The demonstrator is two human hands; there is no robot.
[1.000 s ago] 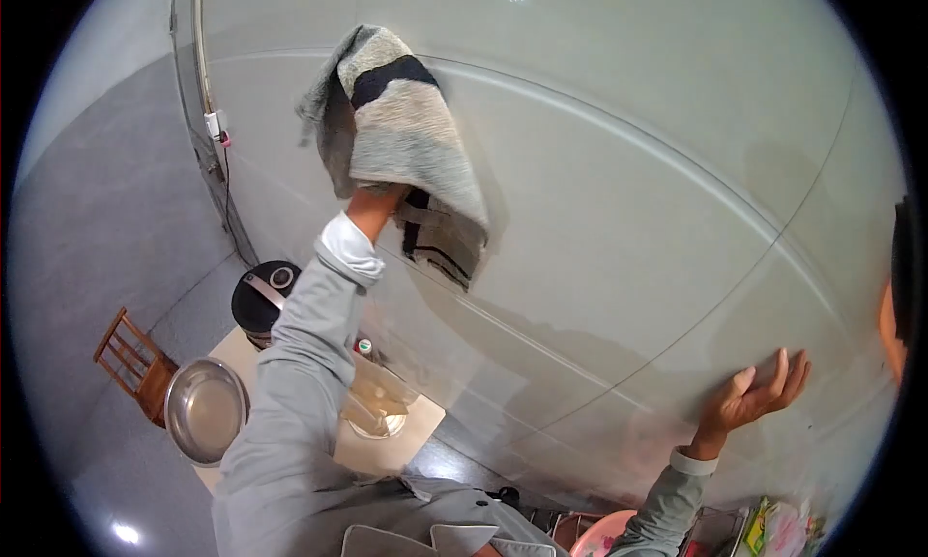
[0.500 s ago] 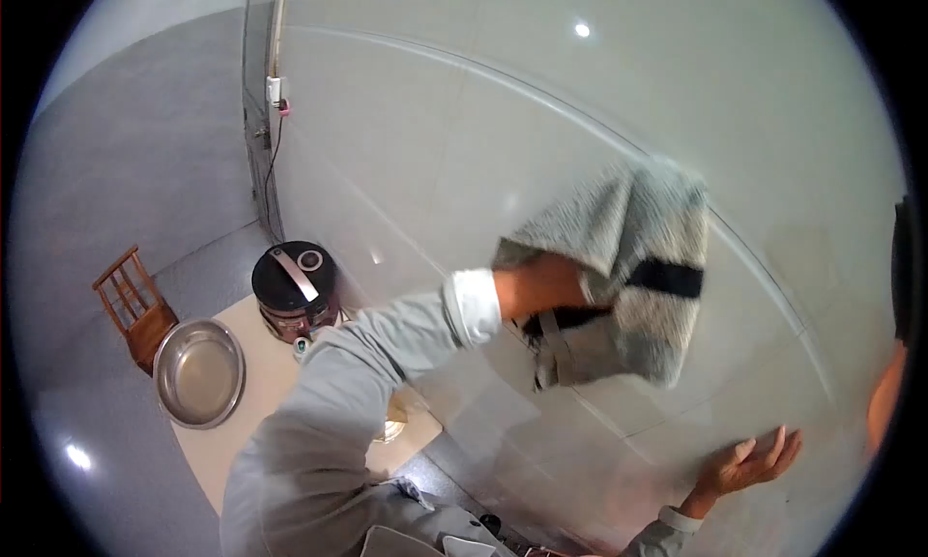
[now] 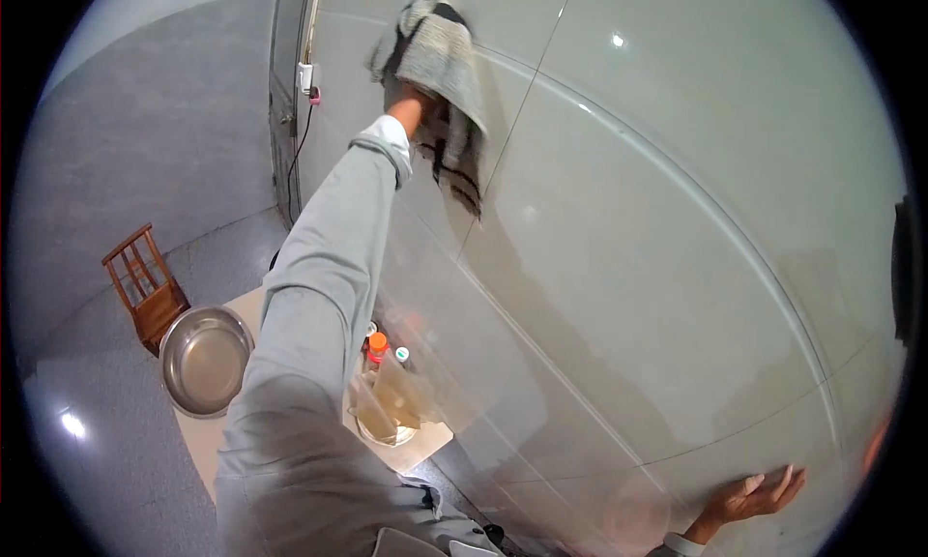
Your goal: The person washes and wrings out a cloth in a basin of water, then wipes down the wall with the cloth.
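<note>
A grey towel (image 3: 447, 59) with dark bands is bunched against the tiled wall (image 3: 619, 248) near the top of the view, its lower end hanging loose. My left hand (image 3: 416, 109) grips it, the arm stretched up; the towel covers the fingers, and only the wrist and part of the hand show. Low on the right, my right hand (image 3: 752, 502) rests at the wall surface with its fingers stretched out and nothing in them.
Below my left sleeve stands a pale table (image 3: 198, 453) with a metal basin (image 3: 205, 362) and an orange-capped bottle (image 3: 378, 344). A wooden chair (image 3: 155, 315) is beside it. A white socket (image 3: 305, 77) with a hanging cord is on the wall at upper left.
My left hand has carried the towel up and left along the wall from the middle. The left arm now hides the rice cooker. My right hand sits slightly lower in view.
</note>
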